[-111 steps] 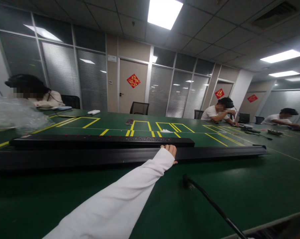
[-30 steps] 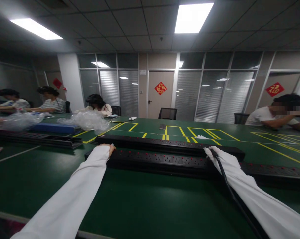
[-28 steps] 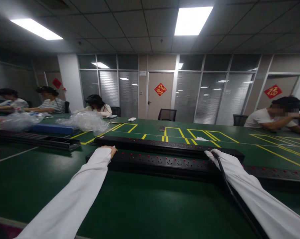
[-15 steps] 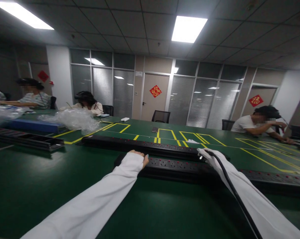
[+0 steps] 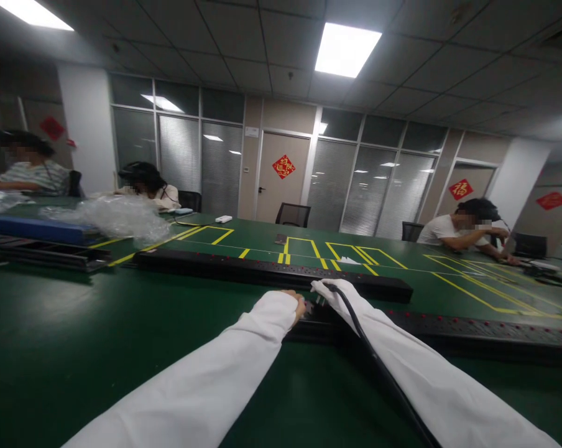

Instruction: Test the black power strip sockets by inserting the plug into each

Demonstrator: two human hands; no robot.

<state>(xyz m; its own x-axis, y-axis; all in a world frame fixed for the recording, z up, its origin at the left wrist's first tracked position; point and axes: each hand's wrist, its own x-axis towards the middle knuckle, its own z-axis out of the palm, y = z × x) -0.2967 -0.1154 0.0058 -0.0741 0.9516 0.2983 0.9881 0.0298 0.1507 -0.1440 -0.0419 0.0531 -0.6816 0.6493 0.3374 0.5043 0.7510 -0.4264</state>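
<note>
My left hand (image 5: 298,303) is closed around the left end of a long black power strip (image 5: 467,330), which runs off to the right along the green table. Close beside it, my right hand (image 5: 326,290) pinches a power plug (image 5: 320,300), whose metal prongs point down just above the strip's sockets. A thick black cable (image 5: 372,354) trails from the plug back over my right sleeve. Behind both hands lies a second black power strip (image 5: 262,271) with small red switches. The sleeves hide part of the nearer strip.
Crumpled clear plastic wrap (image 5: 122,214), a blue box (image 5: 36,228) and a black metal tray-like rail (image 5: 89,258) lie at the left. Yellow tape marks (image 5: 304,239) cross the green table (image 5: 145,348). Several people sit around the far side, one person (image 5: 449,227) at the right.
The left hand has slid right along the nearer strip, or drawn it rightward with it. My right hand and plug have come left, so both hands are now close together. The view has shifted slightly.
</note>
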